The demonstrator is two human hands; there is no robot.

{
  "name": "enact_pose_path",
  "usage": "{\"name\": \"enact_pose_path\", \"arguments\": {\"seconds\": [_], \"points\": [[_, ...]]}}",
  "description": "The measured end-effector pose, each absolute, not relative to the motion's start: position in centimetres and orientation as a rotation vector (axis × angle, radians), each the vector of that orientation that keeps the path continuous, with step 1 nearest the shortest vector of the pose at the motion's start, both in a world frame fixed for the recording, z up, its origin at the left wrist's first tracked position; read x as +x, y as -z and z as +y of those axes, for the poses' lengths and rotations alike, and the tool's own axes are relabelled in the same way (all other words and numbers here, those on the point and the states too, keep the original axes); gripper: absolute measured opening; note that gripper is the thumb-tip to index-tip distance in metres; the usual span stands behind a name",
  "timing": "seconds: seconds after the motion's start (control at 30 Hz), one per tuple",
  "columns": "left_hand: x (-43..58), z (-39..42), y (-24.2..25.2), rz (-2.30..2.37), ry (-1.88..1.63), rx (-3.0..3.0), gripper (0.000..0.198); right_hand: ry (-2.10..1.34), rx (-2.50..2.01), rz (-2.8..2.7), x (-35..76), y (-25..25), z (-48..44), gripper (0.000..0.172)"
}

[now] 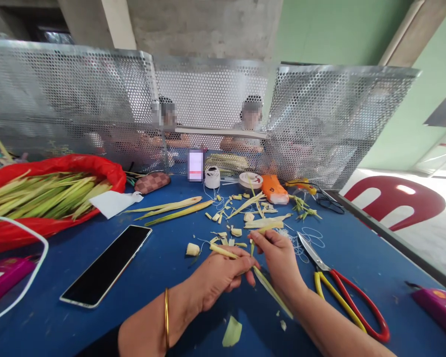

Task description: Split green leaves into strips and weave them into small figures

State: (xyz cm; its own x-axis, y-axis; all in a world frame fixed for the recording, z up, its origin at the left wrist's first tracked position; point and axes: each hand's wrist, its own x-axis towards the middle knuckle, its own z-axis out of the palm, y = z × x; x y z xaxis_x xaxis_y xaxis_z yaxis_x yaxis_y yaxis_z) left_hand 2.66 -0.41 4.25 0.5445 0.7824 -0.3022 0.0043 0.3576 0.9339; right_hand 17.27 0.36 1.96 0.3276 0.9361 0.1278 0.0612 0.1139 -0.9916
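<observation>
My left hand (219, 272), with a gold bangle at its wrist, is closed on pale yellow-green leaf strips (273, 292). One strip end sticks out to the left above the fingers, and a longer one hangs down toward me between the hands. My right hand (278, 255) pinches a strip just right of and above the left fingers. How the strips cross is partly hidden by the fingers. Cut leaf scraps (236, 231) lie just beyond both hands. To the right, scissors (321, 265) with one red and one yellow handle rest with their blades partly apart.
A black-screened phone (107, 265) lies on the blue table at left, near a red bag (96, 166) of long leaves (48, 198). A thread spool (212, 177), tape roll (250, 180) and orange packet (274, 189) stand behind. Two people sit beyond a perforated metal screen (211, 89).
</observation>
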Motion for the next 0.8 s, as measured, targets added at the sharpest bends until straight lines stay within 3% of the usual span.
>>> {"name": "enact_pose_path", "arguments": {"seconds": [0.17,0.37,0.6,0.8], "points": [[2.4,0.1,-4.8,0.920,-0.726,0.958,0.036,-1.051,-1.233,-1.255,18.2,-3.2,0.8,0.047],[1.9,1.3,-4.5,0.996,-0.886,1.075,0.034,-0.869,-1.300,-1.861,18.0,-3.5,-0.3,0.032],[2.2,1.6,-3.7,1.090,-0.926,1.055,0.029,-0.613,-1.315,-1.963,17.3,-3.4,-1.1,0.031],[1.6,2.1,-3.9,1.020,-0.836,1.013,0.034,-0.797,-1.405,-1.764,17.6,-3.0,-0.3,0.036]]}}
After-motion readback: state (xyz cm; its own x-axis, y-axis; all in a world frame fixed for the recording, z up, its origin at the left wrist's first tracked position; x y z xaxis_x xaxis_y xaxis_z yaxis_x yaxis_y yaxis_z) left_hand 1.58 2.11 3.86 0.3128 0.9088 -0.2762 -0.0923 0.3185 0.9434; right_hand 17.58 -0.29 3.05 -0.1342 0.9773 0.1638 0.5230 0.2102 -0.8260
